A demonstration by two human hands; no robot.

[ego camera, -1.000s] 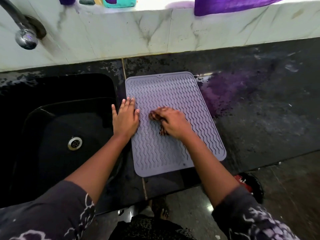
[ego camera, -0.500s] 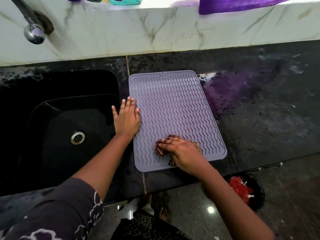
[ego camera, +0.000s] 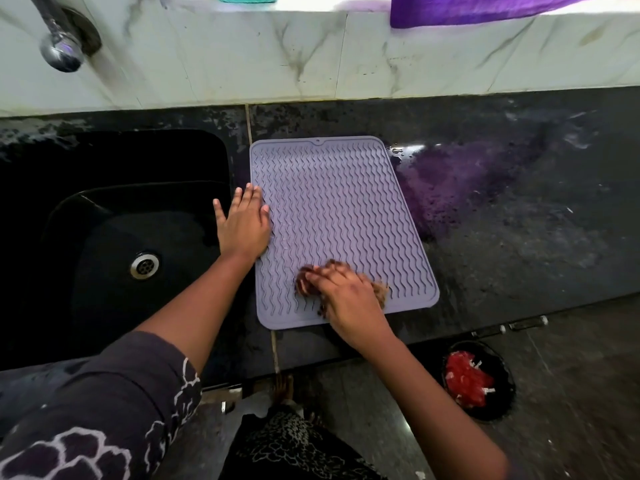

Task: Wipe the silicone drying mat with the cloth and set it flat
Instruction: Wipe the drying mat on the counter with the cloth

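A grey-purple silicone drying mat [ego camera: 339,209] with wavy ridges lies flat on the black counter, just right of the sink. My left hand [ego camera: 242,225] rests flat, fingers spread, on the mat's left edge. My right hand [ego camera: 346,296] presses a brown patterned cloth [ego camera: 306,284] onto the mat's near part; the hand covers most of the cloth, which shows at the fingertips and at the hand's right side.
A black sink [ego camera: 114,237] with a metal drain [ego camera: 144,265] lies to the left, under a chrome tap [ego camera: 60,46]. The wet black counter [ego camera: 519,209] stretches right. A purple cloth [ego camera: 467,6] hangs on the marble ledge. A dark bin [ego camera: 479,381] with red scraps stands on the floor.
My right hand dragged the cloth from the mat's middle down to its near edge, then kept it there. My left hand stayed on the left edge.
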